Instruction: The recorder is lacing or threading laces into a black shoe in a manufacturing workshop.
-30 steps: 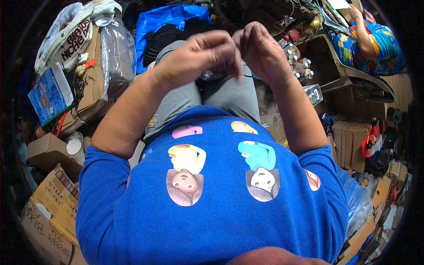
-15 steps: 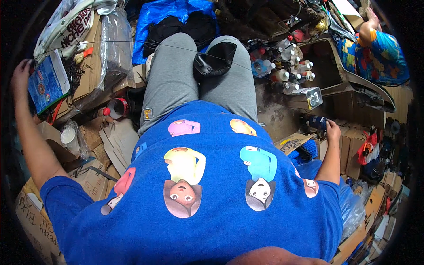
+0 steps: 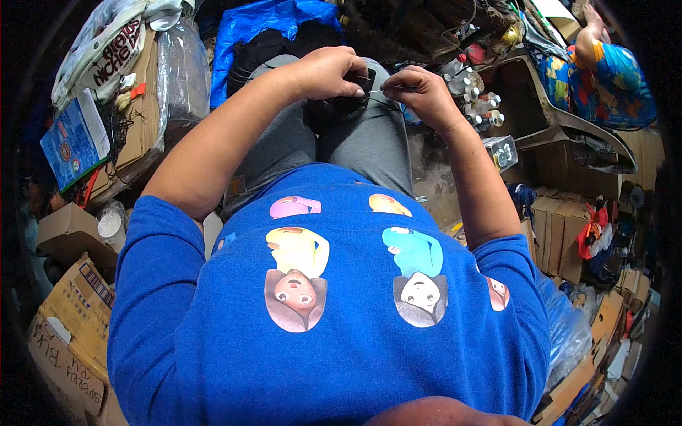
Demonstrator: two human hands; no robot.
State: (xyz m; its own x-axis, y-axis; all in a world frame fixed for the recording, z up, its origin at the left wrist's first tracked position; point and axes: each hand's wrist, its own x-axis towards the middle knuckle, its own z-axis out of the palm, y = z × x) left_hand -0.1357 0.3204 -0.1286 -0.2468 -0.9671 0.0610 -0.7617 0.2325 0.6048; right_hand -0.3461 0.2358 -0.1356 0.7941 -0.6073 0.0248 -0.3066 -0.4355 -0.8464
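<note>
Over my lap, both hands are close together above a black curved shoe piece [image 3: 348, 106] that rests between my thighs, partly hidden by them. My left hand [image 3: 334, 74] has its thumb and fingers bent around a fine dark thread. My right hand [image 3: 420, 96] is closed in a pinch; a thin, light, needle-like piece [image 3: 376, 90] sticks out of its fingertips toward the left thumb. A loop of black thread [image 3: 387, 104] hangs just below the right fingertips. Exactly how the thread runs between the fingers is too fine to tell.
Black pieces [image 3: 259, 57] lie on a blue plastic sheet [image 3: 231, 39] beyond my knees. Several bottles [image 3: 483, 106] stand at right beside a bin-like frame [image 3: 529, 135]. Cardboard [image 3: 138, 121] and a blue booklet [image 3: 74, 142] are at left. Another person's arm [image 3: 590, 46] shows far right.
My left hand has come in from the far left, where the thread was stretched out. My right hand has left a dark blue spool-like thing at right. Both now meet above the shoe piece.
</note>
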